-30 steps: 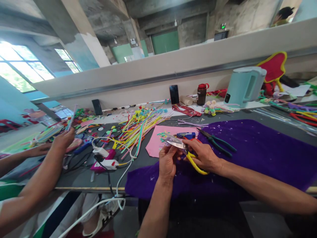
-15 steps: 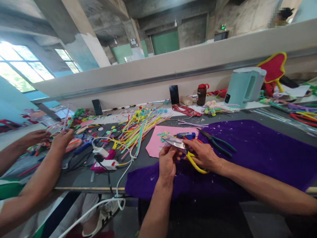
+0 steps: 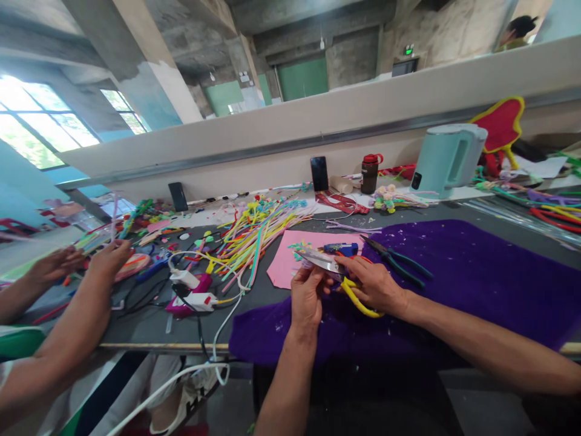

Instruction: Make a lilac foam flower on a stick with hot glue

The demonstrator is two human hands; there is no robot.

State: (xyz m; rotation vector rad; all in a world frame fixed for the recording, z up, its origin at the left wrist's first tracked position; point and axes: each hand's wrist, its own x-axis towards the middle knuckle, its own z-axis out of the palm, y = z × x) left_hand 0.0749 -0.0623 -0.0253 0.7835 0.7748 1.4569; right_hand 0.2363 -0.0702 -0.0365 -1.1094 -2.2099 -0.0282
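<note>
Scissors, yellow-handled, sit in the right hand above the near edge of the purple cloth. Right-hand fingers are wrapped tight through and around the yellow loops. Blades point left toward the left hand; they look partly apart, but I cannot tell exactly how far.

Left hand is raised just beside the blade tips, fingers pinched together on something small at the blades. Too small and too hidden to say what it is.

Both hands are over the table, at the cloth's left end.

Nearby:
- pink sheet lies flat just behind the hands, partly under the blades in this view
- blue-handled tool on the pink sheet, right behind the scissors
- dark green pliers on the cloth, just right of the right hand
- pile of coloured sticks spread left of the pink sheet
- white cable and plugs further left, cable hanging off the table's front edge
- pale blue kettle at the back right, dark bottle with red lid to its left, a phone propped against the wall

A co-worker's hands at far left are close together over a separate clutter of coloured bits, well apart from the scissors.
</note>
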